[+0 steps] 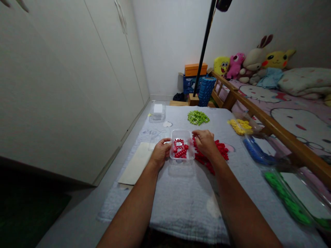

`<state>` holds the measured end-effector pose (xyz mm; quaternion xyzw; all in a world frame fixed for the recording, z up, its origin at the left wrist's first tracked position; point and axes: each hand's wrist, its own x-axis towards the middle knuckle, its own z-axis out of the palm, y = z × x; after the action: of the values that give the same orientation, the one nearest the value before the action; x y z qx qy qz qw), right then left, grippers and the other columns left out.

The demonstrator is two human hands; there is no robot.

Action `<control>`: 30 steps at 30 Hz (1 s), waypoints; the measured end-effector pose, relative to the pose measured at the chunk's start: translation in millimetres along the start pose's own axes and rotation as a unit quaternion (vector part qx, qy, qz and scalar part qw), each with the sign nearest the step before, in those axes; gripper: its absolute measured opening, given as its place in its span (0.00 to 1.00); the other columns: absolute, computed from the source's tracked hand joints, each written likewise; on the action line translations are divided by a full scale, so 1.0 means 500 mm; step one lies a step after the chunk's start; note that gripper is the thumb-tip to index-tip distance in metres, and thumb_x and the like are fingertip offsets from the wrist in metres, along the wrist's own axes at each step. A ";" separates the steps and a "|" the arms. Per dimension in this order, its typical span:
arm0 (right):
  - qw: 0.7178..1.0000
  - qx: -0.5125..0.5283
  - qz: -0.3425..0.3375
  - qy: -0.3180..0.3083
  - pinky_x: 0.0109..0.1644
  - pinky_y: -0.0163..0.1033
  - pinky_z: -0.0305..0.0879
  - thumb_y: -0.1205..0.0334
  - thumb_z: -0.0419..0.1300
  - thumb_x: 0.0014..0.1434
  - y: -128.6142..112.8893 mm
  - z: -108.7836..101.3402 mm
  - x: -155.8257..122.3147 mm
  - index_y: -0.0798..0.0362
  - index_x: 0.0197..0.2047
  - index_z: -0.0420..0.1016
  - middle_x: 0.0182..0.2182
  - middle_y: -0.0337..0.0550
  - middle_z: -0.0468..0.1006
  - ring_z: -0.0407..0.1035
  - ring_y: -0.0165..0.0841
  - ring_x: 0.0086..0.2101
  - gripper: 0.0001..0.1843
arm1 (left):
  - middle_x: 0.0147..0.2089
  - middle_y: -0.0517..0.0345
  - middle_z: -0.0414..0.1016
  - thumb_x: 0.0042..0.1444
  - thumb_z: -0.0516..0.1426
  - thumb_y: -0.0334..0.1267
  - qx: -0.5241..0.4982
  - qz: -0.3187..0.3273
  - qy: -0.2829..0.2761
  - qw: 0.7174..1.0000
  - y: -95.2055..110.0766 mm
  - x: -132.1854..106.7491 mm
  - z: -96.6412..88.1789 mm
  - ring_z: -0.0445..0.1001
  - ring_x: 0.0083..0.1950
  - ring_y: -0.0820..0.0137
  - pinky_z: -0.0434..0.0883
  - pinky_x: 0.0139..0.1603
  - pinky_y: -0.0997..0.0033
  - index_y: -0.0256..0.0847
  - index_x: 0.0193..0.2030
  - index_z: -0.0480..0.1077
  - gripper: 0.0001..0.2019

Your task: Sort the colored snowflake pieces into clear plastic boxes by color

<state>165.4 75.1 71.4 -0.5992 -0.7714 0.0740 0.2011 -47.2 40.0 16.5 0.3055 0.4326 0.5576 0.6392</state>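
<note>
A clear plastic container [182,161] with several red toy building pieces [181,152] inside is in the middle of the cloth-covered table. My left hand [161,151] grips its left wall, thumb near the rim. At its right rim, my right hand [204,140] has its fingers curled together above a pile of loose red pieces [222,150]. Whatever those fingertips hold, if anything, is hidden. Part of the red pile is covered by my right hand and forearm.
Light green pieces [198,117] are heaped farther back. Another clear container [157,112] stands at the back left. Containers of yellow [240,126], blue [256,150] and green pieces [287,198] line the right side by the wooden bed rail [271,119]. A beige sheet [137,163] lies left.
</note>
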 end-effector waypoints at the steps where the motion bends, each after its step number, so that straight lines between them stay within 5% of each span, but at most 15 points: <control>1: 0.999 -0.022 0.034 0.006 0.54 0.47 0.55 0.68 0.50 0.63 0.018 -0.004 0.002 0.51 0.53 0.79 0.49 0.49 0.82 0.68 0.43 0.51 0.21 | 0.19 0.75 0.59 0.41 0.68 0.41 0.001 0.000 0.001 1.000 0.000 0.000 0.000 0.51 0.16 0.83 0.45 0.18 0.81 0.40 0.45 0.67 0.24; 4: 0.991 -0.083 0.106 -0.023 0.50 0.48 0.57 0.64 0.52 0.63 0.060 -0.001 -0.001 0.50 0.50 0.81 0.49 0.50 0.81 0.68 0.46 0.50 0.18 | 0.19 0.75 0.59 0.41 0.68 0.41 0.000 0.000 0.003 1.000 -0.001 0.001 0.000 0.51 0.16 0.82 0.45 0.17 0.80 0.40 0.44 0.67 0.24; 9: 0.984 -0.118 0.103 -0.084 0.51 0.50 0.57 0.53 0.58 0.61 0.062 0.026 -0.013 0.50 0.48 0.79 0.49 0.51 0.80 0.67 0.49 0.51 0.17 | 0.18 0.76 0.57 0.42 0.68 0.40 -0.006 0.001 -0.003 1.000 -0.002 0.003 -0.002 0.49 0.16 0.83 0.45 0.17 0.80 0.40 0.45 0.66 0.23; 17: 0.988 -0.115 0.062 -0.083 0.52 0.51 0.56 0.54 0.62 0.57 0.057 0.040 -0.022 0.50 0.50 0.78 0.51 0.53 0.78 0.64 0.52 0.52 0.19 | 0.19 0.76 0.57 0.43 0.68 0.39 -0.009 -0.007 -0.012 1.000 -0.002 0.003 -0.006 0.50 0.16 0.83 0.45 0.17 0.80 0.41 0.45 0.66 0.24; 23: 0.996 -0.050 0.072 -0.017 0.48 0.47 0.57 0.56 0.61 0.58 0.071 0.028 -0.022 0.51 0.46 0.79 0.47 0.50 0.80 0.68 0.47 0.48 0.14 | 0.19 0.75 0.57 0.43 0.67 0.39 -0.007 -0.008 -0.010 1.000 0.000 0.001 -0.004 0.51 0.16 0.83 0.46 0.18 0.81 0.40 0.45 0.67 0.23; 27: 1.000 0.007 -0.003 0.018 0.50 0.45 0.57 0.59 0.60 0.59 0.043 0.003 -0.016 0.51 0.50 0.77 0.52 0.48 0.79 0.68 0.43 0.49 0.15 | 0.19 0.75 0.58 0.43 0.67 0.40 -0.007 -0.011 -0.008 1.000 -0.001 0.003 -0.004 0.51 0.16 0.83 0.46 0.18 0.80 0.41 0.45 0.67 0.23; 30: 0.997 -0.001 -0.078 -0.013 0.51 0.45 0.56 0.62 0.61 0.59 0.000 -0.009 -0.007 0.50 0.49 0.78 0.55 0.47 0.77 0.68 0.43 0.50 0.14 | 0.19 0.75 0.58 0.43 0.67 0.40 -0.008 -0.012 -0.007 1.000 -0.003 0.004 -0.005 0.52 0.16 0.82 0.46 0.18 0.80 0.41 0.45 0.67 0.23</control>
<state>167.9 71.4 74.9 -0.5360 -0.8187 0.0650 0.1956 -48.8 41.6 13.6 0.2992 0.4269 0.5516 0.6512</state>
